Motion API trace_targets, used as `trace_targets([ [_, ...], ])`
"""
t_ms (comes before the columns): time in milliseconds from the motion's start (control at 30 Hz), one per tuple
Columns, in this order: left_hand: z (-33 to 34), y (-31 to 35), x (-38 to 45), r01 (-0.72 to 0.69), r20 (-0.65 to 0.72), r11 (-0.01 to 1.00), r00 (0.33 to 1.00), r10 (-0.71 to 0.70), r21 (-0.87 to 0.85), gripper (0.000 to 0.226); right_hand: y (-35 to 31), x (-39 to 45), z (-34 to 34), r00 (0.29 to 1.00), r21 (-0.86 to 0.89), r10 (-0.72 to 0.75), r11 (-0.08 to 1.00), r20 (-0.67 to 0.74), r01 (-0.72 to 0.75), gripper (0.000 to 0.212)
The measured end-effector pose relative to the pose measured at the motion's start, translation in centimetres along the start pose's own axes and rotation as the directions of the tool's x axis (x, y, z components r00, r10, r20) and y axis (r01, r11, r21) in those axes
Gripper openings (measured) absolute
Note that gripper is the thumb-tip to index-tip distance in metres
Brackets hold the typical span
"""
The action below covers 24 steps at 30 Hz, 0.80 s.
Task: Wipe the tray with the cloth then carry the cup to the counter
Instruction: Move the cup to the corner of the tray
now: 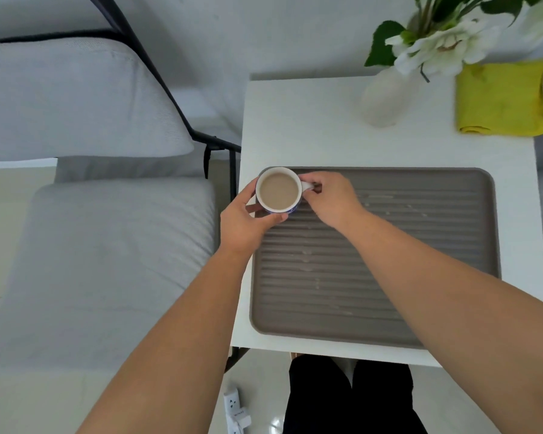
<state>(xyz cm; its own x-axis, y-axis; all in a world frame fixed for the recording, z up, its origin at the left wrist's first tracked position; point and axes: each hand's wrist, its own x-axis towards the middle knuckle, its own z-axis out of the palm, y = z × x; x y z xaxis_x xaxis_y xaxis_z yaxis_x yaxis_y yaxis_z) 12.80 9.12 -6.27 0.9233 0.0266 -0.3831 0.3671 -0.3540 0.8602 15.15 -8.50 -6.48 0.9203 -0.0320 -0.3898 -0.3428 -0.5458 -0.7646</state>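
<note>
A white cup [278, 189] full of milky coffee sits at the far left corner of a grey ribbed tray [420, 277]. My left hand [248, 220] wraps the cup's near and left side. Fingers of my right hand [329, 198] pinch the cup's handle from the right. Small pale droplets dot the tray's ridges. A folded yellow cloth [502, 98] lies at the far right corner of the white table [311, 133], apart from both hands.
A white vase [386, 95] with white flowers and green leaves stands at the back of the table beside the cloth. A grey cushioned chair [91, 245] with a black frame is to the left. A white power strip [235, 411] lies on the floor.
</note>
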Motion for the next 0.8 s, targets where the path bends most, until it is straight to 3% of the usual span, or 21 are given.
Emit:
trace_targets([
  [400,-0.1,0.0,0.4,0.015,-0.043,0.987,0.999,-0.008,0.16,0.085,0.8,0.6,0.1,0.999,0.001,0.009,1.0,0.032,-0.009,0.036],
  [633,1.0,0.7,-2.0,0.048,-0.008,0.987,0.999,-0.047,0.154,0.136,1.8,-1.1,-2.1,1.0,-0.042,0.012,0.999,0.003,-0.012,0.044],
  [800,4.4,1.0,-7.4,0.14,-0.162,0.976,0.98,-0.113,0.165,0.122,4.4,-3.8,-6.2,0.996,-0.05,0.068,0.996,-0.057,-0.07,0.041],
])
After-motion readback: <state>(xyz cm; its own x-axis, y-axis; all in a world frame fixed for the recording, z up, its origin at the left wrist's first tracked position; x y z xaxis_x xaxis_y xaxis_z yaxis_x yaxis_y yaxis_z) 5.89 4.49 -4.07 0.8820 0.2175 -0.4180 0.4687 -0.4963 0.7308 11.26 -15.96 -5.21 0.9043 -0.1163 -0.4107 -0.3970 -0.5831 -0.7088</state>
